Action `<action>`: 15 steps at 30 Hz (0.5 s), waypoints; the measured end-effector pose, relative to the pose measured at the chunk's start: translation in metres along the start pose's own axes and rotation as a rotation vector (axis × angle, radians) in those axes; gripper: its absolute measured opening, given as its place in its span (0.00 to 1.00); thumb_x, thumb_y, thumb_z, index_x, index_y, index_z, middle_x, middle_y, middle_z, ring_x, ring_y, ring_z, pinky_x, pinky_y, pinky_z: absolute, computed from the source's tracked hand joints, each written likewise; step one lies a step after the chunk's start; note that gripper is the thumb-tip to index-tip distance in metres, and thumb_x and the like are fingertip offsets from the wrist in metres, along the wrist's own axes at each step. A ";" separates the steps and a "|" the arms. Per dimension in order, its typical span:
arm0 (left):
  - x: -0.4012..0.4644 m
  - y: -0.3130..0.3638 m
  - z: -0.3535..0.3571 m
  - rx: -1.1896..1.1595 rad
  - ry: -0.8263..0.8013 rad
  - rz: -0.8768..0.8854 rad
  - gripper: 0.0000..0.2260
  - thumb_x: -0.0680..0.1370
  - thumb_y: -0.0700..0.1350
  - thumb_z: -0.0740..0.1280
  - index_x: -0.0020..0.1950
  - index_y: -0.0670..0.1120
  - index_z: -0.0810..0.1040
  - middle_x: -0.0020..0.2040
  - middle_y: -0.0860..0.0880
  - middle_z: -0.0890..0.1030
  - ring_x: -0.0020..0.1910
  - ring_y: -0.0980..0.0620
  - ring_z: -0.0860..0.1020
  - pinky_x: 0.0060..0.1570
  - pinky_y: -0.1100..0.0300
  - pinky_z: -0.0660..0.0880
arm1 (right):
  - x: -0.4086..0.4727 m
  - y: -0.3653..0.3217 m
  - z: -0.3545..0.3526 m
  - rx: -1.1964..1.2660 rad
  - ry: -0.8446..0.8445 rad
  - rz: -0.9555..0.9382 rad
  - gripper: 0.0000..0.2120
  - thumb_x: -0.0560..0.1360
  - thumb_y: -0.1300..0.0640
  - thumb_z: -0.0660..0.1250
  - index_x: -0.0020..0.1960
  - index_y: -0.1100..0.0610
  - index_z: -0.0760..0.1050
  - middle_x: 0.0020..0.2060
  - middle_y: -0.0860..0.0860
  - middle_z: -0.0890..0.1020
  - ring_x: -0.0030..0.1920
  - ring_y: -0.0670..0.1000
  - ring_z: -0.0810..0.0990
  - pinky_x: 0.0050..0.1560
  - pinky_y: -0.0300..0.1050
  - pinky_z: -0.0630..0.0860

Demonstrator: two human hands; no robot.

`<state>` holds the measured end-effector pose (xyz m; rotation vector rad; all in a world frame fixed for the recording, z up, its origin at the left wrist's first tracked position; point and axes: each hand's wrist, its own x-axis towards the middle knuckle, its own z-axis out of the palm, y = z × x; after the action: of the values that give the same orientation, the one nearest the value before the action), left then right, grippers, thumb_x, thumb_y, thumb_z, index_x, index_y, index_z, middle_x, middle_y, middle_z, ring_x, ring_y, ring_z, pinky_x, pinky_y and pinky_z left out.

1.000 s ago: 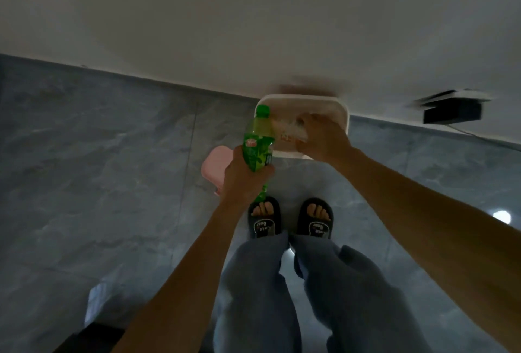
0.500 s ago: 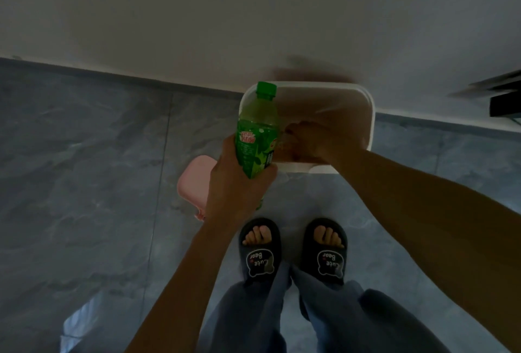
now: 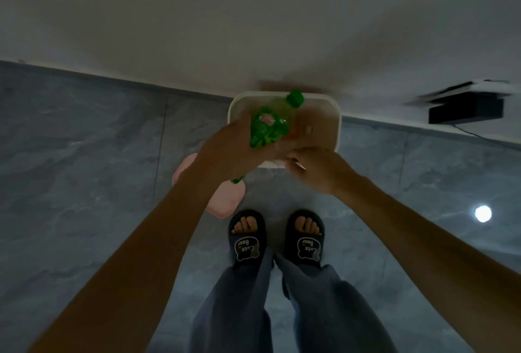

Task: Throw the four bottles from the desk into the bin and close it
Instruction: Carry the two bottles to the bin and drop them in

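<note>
A white open bin (image 3: pixel 338 133) stands on the floor against the wall, right in front of my feet. My left hand (image 3: pixel 234 149) grips a green bottle (image 3: pixel 267 130) with a green cap, tilted cap-first over the bin's opening. My right hand (image 3: pixel 318 169) hovers at the bin's near rim, fingers loosely spread and holding nothing. Inside the bin something pale (image 3: pixel 309 128) lies on the bottom, too dim to identify. The pink lid (image 3: pixel 225 200) lies on the floor to the left of the bin, partly hidden by my left forearm.
My feet in dark slippers (image 3: pixel 248 237) stand just short of the bin on grey marble tiles. A black box (image 3: pixel 465 111) with a cable sits by the wall at the right. A lamp's reflection (image 3: pixel 483 213) shines on the floor.
My right hand has come out of the bin without the clear bottle it carried. My left hand has swung the green bottle from upright to tilted over the opening.
</note>
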<state>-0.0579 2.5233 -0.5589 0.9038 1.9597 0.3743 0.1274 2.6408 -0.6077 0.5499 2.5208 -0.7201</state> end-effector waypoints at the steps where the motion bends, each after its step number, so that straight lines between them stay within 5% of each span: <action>1: 0.006 0.008 -0.005 0.090 -0.045 0.015 0.47 0.65 0.78 0.63 0.75 0.49 0.62 0.61 0.48 0.79 0.54 0.48 0.79 0.49 0.54 0.76 | -0.007 -0.001 0.000 -0.008 0.012 0.027 0.15 0.83 0.50 0.58 0.63 0.54 0.78 0.55 0.53 0.84 0.53 0.55 0.83 0.45 0.44 0.76; 4: 0.032 0.028 -0.008 0.366 -0.074 0.115 0.51 0.64 0.80 0.59 0.75 0.46 0.64 0.67 0.44 0.77 0.60 0.43 0.78 0.57 0.49 0.77 | -0.020 -0.007 0.002 -0.051 0.087 0.071 0.15 0.82 0.51 0.58 0.66 0.49 0.75 0.56 0.51 0.84 0.51 0.55 0.84 0.43 0.49 0.80; 7: 0.063 0.030 0.011 0.591 0.032 0.259 0.41 0.71 0.71 0.64 0.75 0.45 0.67 0.66 0.43 0.77 0.62 0.43 0.77 0.60 0.49 0.74 | -0.022 -0.006 0.015 -0.064 0.167 0.056 0.14 0.81 0.54 0.61 0.65 0.49 0.75 0.53 0.51 0.84 0.48 0.55 0.84 0.42 0.48 0.80; 15: 0.120 -0.024 0.076 0.546 -0.119 0.192 0.30 0.73 0.52 0.73 0.73 0.49 0.67 0.70 0.43 0.74 0.67 0.40 0.73 0.69 0.42 0.69 | -0.020 0.011 0.053 -0.102 0.372 -0.006 0.14 0.78 0.57 0.65 0.63 0.53 0.79 0.54 0.52 0.83 0.52 0.55 0.82 0.52 0.48 0.76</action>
<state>-0.0418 2.5864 -0.6869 1.4316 1.8971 -0.1200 0.1658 2.6138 -0.6412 0.6950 2.8828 -0.5245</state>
